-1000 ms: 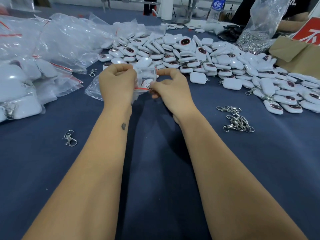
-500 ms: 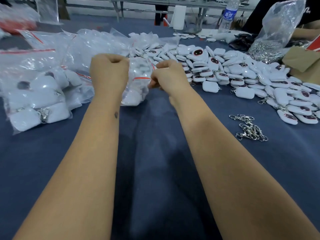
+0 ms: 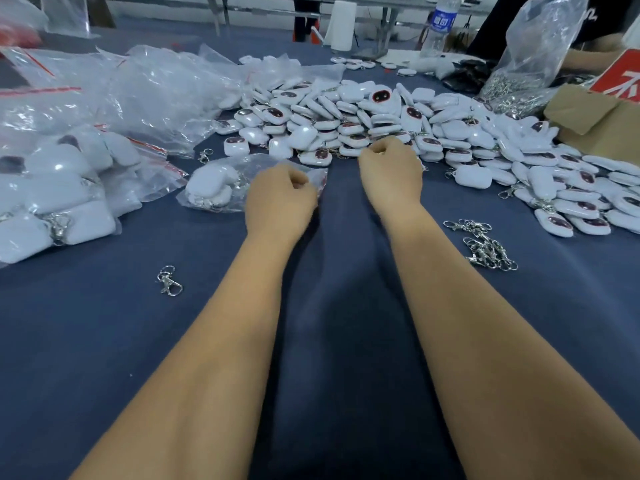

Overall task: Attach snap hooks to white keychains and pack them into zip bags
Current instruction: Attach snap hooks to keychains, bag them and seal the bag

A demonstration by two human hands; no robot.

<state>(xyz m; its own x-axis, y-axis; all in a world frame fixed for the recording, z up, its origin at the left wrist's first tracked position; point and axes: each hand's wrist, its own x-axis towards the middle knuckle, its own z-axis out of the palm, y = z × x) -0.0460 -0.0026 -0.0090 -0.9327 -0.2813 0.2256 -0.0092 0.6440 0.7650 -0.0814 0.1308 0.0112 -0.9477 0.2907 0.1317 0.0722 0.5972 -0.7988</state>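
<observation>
The filled bag [image 3: 221, 188] lies on the bench [image 3: 346, 341] just left of the left hand [image 3: 280, 199]; it looks light, slick and floppy, so best pinched at the sealed edge nearest that grip. The left fingers curl loosely and I cannot tell if they hold it. The right hand [image 3: 391, 168], curled, reaches the keychain pile [image 3: 381, 119]; hooks [image 3: 485, 244] lie to its right.

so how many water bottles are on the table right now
1. A clear plastic water bottle with a blue label stands upright at the far edge of the blue cloth table, right of the white cylinder. Others may be hidden behind the bags.
</observation>
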